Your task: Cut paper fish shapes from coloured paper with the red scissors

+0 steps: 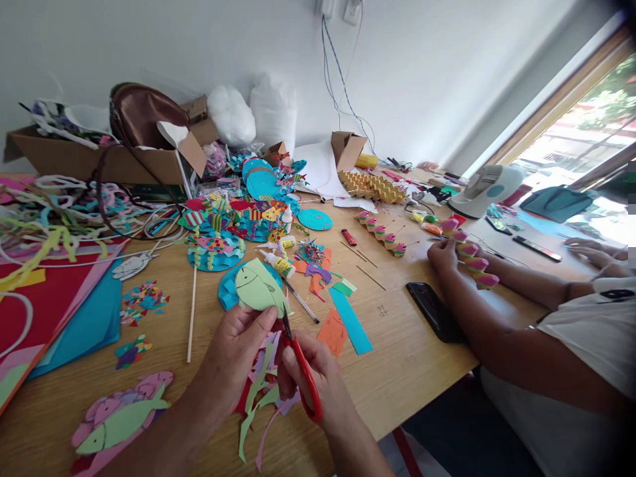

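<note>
My left hand [243, 341] pinches a light green paper fish [257, 285] with pencilled outlines, its thumb lying on the near edge. Red-handled scissors [304, 377] are gripped in my right hand [318, 371], and their dark blades meet the paper at the tail end of the fish. Green, pink and purple paper offcuts [261, 381] lie on the table below my hands. At the lower left rests a pile of cut paper fish [122, 417], a green one on top of pink ones. Behind the held fish stands a blue paper disc [228, 291], partly covered.
Glue bottles [279, 264], a pen [304, 301] and finished fish decorations [213, 232] stand or lie beyond my hands. Coloured paper sheets [84, 324] are stacked at left. On the right, a black phone [432, 311] lies near a co-worker's hands [442, 258] holding a painted egg-carton strip [472, 255].
</note>
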Demonstrator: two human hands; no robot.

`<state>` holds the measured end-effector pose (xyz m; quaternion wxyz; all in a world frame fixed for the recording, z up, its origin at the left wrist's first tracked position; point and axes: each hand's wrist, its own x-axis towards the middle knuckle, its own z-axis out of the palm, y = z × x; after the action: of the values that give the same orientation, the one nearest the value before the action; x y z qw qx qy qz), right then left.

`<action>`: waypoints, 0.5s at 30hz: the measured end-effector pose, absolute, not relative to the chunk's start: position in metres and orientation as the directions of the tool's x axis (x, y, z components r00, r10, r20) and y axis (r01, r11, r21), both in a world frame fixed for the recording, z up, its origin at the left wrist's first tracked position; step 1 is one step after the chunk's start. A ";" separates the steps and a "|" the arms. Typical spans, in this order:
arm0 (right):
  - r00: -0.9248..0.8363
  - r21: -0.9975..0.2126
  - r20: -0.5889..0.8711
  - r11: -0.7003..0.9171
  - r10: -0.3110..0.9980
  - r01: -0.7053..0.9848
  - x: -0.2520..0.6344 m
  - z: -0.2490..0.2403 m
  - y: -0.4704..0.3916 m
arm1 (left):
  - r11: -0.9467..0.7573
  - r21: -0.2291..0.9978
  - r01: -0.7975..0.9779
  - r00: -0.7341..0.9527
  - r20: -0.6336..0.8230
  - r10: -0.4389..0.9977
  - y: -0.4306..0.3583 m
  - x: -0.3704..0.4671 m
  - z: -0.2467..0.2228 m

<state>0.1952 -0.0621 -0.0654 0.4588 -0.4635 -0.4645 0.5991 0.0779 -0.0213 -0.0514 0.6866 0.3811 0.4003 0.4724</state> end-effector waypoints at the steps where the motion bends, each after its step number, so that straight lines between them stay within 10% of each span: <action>1: -0.142 -0.981 -0.139 -0.155 0.980 -0.113 0.195 -0.063 -0.062 | 0.263 0.900 -0.348 0.231 -0.190 0.954 -0.021 0.078 -0.051; 15: -0.141 -0.984 -0.141 -0.155 0.980 -0.087 0.195 -0.069 -0.062 | 0.285 0.892 -0.350 0.275 -0.193 0.942 -0.021 0.077 -0.049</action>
<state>0.1949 -0.0622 -0.0687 0.4503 -0.4759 -0.4689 0.5923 0.0771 -0.0210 -0.0487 0.7014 0.3815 0.3881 0.4603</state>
